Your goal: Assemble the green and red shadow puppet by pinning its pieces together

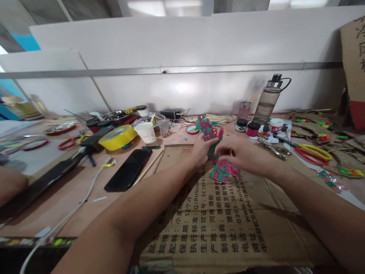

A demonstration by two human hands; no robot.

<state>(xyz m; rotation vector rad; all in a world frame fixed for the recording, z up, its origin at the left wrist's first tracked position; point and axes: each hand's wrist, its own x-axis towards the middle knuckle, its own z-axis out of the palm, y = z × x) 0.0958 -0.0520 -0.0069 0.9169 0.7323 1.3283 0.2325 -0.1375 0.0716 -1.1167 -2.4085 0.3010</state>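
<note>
A flat painted figure [213, 134] in dark pink and green stands over the cardboard. My left hand [202, 150] grips it at its left side, thumb across the front. Close to its lower right side is my right hand [241, 152], fingers curled and pinched together; whatever sits between the fingertips is hidden or too small to name. The figure's lower, flared part [224, 173] shows pink and green patches below my right hand. Beneath both hands lies a flattened cardboard sheet [228, 224] with printed Chinese text.
To the left are a black phone [128, 169], yellow tape roll [118, 137], paper cup [146, 132] and white cable [82, 203]. At right lie scissors [313, 154], paint jars [253, 128] and a water bottle [267, 99]. Another person's arm [11, 184] rests at far left.
</note>
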